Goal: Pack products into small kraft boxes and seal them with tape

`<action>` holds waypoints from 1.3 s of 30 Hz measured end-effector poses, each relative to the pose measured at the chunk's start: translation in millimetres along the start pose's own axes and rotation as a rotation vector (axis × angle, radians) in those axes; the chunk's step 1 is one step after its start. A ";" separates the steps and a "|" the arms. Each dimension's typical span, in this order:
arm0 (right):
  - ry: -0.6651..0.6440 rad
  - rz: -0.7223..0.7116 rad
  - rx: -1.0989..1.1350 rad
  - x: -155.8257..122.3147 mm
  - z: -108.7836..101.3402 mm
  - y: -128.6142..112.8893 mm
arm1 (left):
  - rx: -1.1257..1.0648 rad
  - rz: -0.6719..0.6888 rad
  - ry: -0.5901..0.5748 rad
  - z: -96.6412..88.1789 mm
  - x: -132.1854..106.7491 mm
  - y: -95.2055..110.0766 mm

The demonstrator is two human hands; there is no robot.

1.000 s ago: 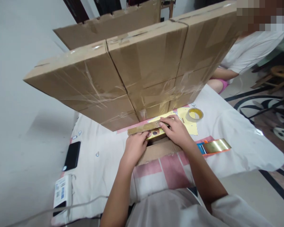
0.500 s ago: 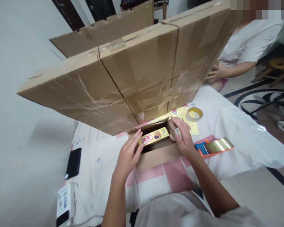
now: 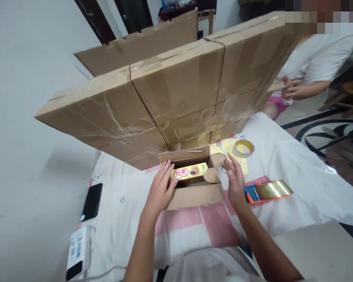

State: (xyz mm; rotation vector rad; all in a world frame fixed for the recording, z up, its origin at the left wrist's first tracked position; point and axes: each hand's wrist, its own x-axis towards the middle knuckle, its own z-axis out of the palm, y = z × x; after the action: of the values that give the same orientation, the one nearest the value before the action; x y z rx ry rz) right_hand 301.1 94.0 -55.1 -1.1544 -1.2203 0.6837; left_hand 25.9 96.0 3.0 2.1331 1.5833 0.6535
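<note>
Carton [image 3: 194, 196] in head view: mid-frame on cloth [image 3: 114, 219], top open, front flap folded out toward 6 o'clock. Yellow pack [image 3: 191, 171] lies inside it, lengthwise, label up. Left hand [image 3: 160, 190] at carton's 9 o'clock end, thumb spread wide from the fingers, touching the rim, thumb tip by the pack's left end. Right hand [image 3: 237, 182] at 3 o'clock, narrow, fingers part-curled beside short side flaps [image 3: 217, 159]; can't tell if it pinches one. Around carton: big taped cardboard slab [image 3: 176, 84] standing at 12, tape roll [image 3: 241, 154] at 2, blue-orange dispenser [image 3: 269, 190] at 3, black phone [image 3: 91, 201] at 9, white box [image 3: 76, 248] at 8. Another person [image 3: 320, 62] farther out at 2, white sleeve, hands together.
</note>
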 end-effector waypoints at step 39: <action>-0.481 -0.153 0.121 12.4 -20.5 -6.5 | -0.072 -0.177 0.221 -9.5 -56.0 5.9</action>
State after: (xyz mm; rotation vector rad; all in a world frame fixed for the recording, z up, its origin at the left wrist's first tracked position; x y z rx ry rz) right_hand 322.8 96.8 -43.3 -0.8072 -1.6265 0.9375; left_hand 11.0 41.1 6.8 1.8954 1.8095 0.8965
